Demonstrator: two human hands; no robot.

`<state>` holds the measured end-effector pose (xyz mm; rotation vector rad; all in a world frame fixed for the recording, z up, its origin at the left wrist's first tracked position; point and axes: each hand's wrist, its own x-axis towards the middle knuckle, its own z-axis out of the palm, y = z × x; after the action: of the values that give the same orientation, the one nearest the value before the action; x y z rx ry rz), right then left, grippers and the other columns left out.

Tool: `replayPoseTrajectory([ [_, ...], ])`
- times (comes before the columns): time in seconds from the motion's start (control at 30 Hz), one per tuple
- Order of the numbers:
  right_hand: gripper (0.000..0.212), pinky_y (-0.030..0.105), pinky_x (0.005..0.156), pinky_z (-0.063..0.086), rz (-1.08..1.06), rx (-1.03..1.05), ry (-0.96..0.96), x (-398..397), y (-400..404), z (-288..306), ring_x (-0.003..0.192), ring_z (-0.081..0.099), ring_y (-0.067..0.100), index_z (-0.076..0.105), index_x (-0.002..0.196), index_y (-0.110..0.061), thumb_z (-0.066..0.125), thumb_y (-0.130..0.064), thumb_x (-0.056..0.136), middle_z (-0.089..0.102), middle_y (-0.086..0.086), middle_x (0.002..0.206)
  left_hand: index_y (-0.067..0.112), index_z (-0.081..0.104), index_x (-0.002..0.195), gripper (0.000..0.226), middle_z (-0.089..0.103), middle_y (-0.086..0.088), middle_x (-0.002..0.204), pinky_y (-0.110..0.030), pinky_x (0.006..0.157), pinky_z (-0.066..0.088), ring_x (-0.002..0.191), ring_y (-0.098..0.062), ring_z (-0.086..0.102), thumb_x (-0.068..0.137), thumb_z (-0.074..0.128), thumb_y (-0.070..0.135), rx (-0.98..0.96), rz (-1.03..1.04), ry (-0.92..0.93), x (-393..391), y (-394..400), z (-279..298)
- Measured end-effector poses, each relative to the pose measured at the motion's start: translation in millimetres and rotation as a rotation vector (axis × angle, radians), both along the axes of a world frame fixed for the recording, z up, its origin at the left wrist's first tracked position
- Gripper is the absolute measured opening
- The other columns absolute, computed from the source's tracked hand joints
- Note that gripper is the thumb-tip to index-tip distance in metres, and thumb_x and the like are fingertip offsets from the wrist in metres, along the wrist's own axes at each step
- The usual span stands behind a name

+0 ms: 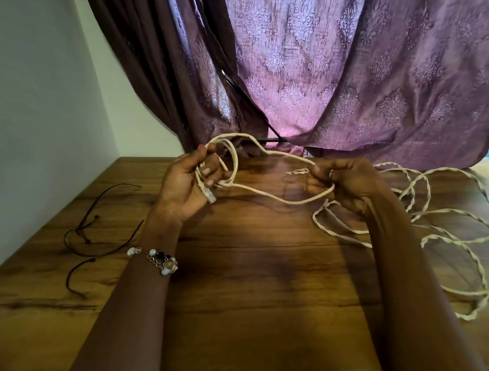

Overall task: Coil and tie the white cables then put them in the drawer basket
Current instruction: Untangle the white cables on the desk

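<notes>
My left hand (189, 183) grips a small coil of white cable (229, 157) above the wooden table (244, 273), with a clear plug end (210, 198) sticking out below the palm. A strand runs from the coil across to my right hand (347, 181), which pinches the white cable near a frayed twisted end (297, 171). The rest of the white twisted cable (460, 235) lies in loose loops on the table to the right of my right forearm. No drawer basket is in view.
Thin dark cords (95, 232) lie on the table at the left. Purple patterned curtains (344, 60) hang behind the table's far edge. A white wall stands at the left. A bead bracelet (160, 259) is on my left wrist.
</notes>
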<state>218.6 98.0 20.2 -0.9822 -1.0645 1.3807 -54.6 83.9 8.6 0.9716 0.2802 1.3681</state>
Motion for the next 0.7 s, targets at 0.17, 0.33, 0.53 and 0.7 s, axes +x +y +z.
replayPoseTrajectory([
  [0.17, 0.016, 0.027, 0.061, 0.050, -0.430, 0.310, -0.791, 0, 27, -28, 0.062, 0.063, 0.019, 0.070, 0.093, 0.003, 0.055, 0.002, 0.090, 0.067, 0.014, 0.076, 0.005, 0.049, 0.086, 0.026, 0.039, -0.001, 0.039, -0.027, 0.054, 0.053, 0.026, -0.014, 0.039, 0.090, 0.037, 0.028, -0.039, -0.047, 0.257, 11, -11, -1],
  [0.33, 0.025, 0.036, 0.084, 0.050, -0.215, 0.420, -1.629, -17, 27, -30, 0.104, 0.061, 0.032, 0.070, 0.109, -0.024, 0.056, -0.014, 0.090, 0.064, 0.012, 0.115, 0.009, 0.053, 0.082, 0.045, 0.038, -0.001, 0.038, -0.027, 0.057, 0.052, 0.024, -0.012, 0.035, 0.087, 0.030, 0.048, -0.012, -0.158, 0.291, 25, -10, -4],
  [0.53, 0.030, 0.040, 0.090, 0.051, 0.284, 0.505, -1.749, -42, 23, -32, 0.108, 0.057, 0.030, 0.071, 0.105, -0.019, 0.071, -0.008, 0.077, 0.057, 0.008, 0.115, 0.012, 0.045, 0.086, 0.030, 0.039, 0.004, 0.048, -0.025, 0.056, 0.049, 0.033, -0.005, 0.033, 0.092, 0.033, 0.039, 0.043, -0.042, 0.101, 27, -1, -7],
  [0.7, 0.018, 0.028, 0.060, 0.046, 0.511, 0.667, -1.640, -65, -1, -25, 0.078, 0.063, 0.021, 0.070, 0.088, -0.007, 0.062, 0.003, 0.075, 0.069, 0.007, 0.086, 0.003, 0.049, 0.086, 0.030, 0.059, -0.004, 0.056, -0.031, 0.063, 0.053, 0.043, -0.014, 0.055, 0.102, 0.029, 0.019, 0.080, 0.235, 0.152, 33, 6, -8],
])
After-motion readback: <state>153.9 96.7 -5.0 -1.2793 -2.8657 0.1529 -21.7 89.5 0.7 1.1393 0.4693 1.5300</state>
